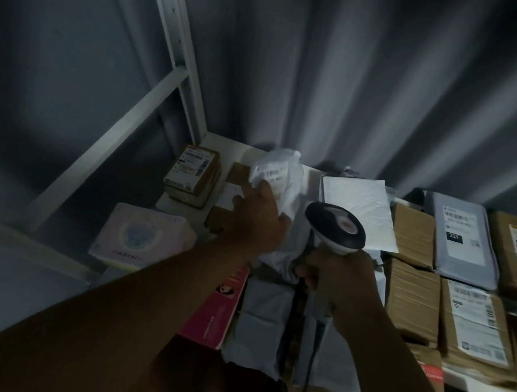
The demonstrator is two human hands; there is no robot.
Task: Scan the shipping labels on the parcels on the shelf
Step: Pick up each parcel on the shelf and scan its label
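Fingers of left hand (259,215) grip crinkled white poly parcel (280,179); right hand (336,270) grips rounded scanner (335,226).

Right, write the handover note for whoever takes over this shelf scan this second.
Left hand: grips a white poly parcel, lifted above the shelf, label facing up.
Right hand: holds the barcode scanner by its handle, head beside that parcel.
Other parcels: small labelled box at the back left, grey labelled bag and brown boxes on the right.
Done: cannot tell which labels have been scanned.
Left: scan the held parcel, set it down, go through the rest.
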